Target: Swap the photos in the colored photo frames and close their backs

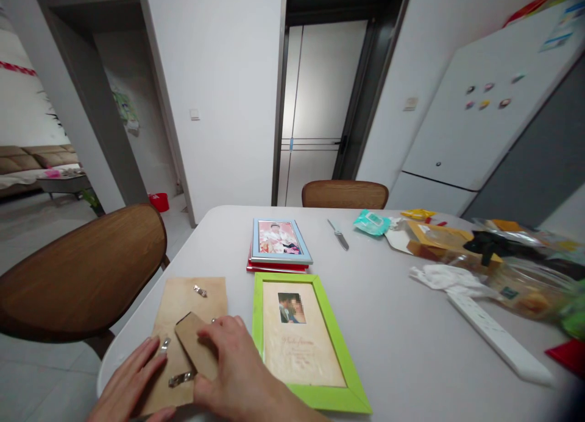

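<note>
A tan picture-frame backing board (176, 297) lies at the table's near left, with several metal clips on it. My left hand (130, 379) rests on its left edge, fingers stretched out and thumb low by the near edge. My right hand (244, 364) pinches the board's brown easel stand (197, 343) between thumb and fingers; the stand sits at a slant over the board. Just right of that hand is a lime-green picture frame (326, 330) holding a cream insert with a small photo. Behind it, a light-blue frame (301, 242) is stacked on a red frame (278, 268).
A knife (339, 236) lies beyond the frames, near a teal wipes pack (372, 223). To the right are a white power strip (500, 340), crumpled tissue (450, 280), a clear food container (530, 288) and packages. Wooden chairs (86, 270) stand left and behind the table.
</note>
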`<control>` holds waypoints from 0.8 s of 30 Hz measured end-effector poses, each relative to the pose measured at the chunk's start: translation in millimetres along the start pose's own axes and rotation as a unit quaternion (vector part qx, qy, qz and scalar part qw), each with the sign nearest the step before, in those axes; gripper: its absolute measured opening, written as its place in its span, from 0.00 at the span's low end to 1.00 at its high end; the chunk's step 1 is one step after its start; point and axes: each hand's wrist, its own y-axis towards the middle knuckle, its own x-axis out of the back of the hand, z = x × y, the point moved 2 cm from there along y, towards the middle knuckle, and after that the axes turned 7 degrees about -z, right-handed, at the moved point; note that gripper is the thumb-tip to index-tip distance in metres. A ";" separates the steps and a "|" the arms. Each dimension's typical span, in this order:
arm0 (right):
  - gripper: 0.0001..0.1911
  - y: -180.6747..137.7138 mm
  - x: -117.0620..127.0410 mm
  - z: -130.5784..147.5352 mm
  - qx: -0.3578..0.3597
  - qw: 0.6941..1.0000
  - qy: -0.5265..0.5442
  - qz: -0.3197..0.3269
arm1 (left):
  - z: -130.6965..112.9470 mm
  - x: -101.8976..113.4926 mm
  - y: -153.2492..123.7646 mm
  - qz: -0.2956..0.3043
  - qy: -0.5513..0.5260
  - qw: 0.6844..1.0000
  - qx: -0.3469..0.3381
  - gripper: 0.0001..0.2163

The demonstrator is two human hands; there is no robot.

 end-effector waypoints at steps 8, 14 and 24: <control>0.15 -39.2 104.0 -28.4 -0.061 0.994 -0.085 -0.037 | -108.0 -22.8 80.7 -0.045 -0.082 0.990 -0.105 0.27; 0.16 -57.6 124.8 -81.1 -0.124 0.976 -0.173 -0.036 | -146.8 -78.7 84.4 0.008 -0.117 0.988 -0.103 0.25; 0.17 -56.5 99.7 -95.1 -0.068 0.978 -0.198 -0.018 | -150.7 -79.9 85.9 0.030 -0.147 0.986 -0.078 0.10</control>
